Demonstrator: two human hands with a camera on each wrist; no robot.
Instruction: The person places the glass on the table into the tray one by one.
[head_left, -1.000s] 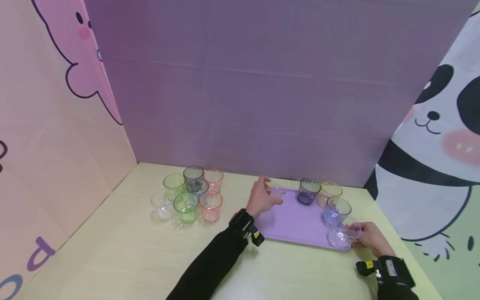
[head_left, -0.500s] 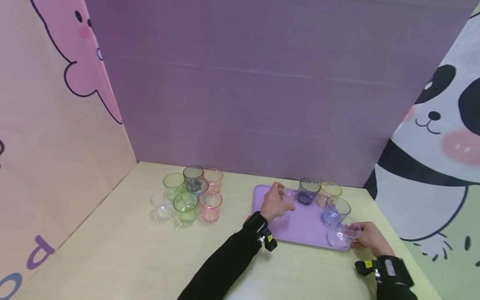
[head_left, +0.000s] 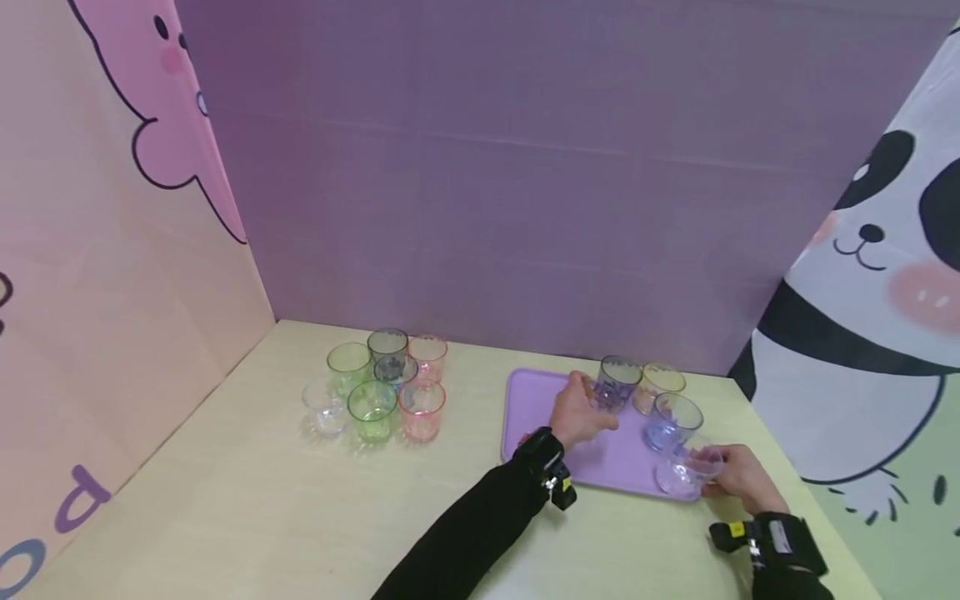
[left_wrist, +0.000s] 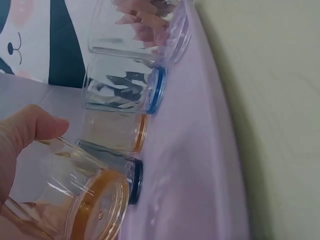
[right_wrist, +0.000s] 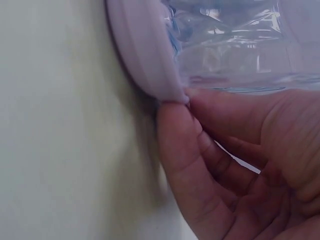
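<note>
Over a lilac tray (head_left: 528, 400) on the pale tabletop (head_left: 225, 500), we see the left hand's grip (head_left: 581, 414) partly closed, thumb and fingers curved round an amber-based tumbler (left_wrist: 97, 205) that it holds at a tilt. Just beyond it stands a smoky-gray tumbler (head_left: 618, 382), next to a yellow tumbler (head_left: 662, 387). Nearer us along the tray's right side are a blue tumbler (head_left: 671, 425) and a clear tumbler (head_left: 675, 475). At the tray's near right corner, the right hand's grip (head_left: 742, 479) is closed, pinching the rim between thumb and index finger just beside the clear tumbler. Well apart to our left, seven upright tumblers (head_left: 372, 414), among them green and pink ones, stand clustered before a purple backdrop (head_left: 480, 208).
</note>
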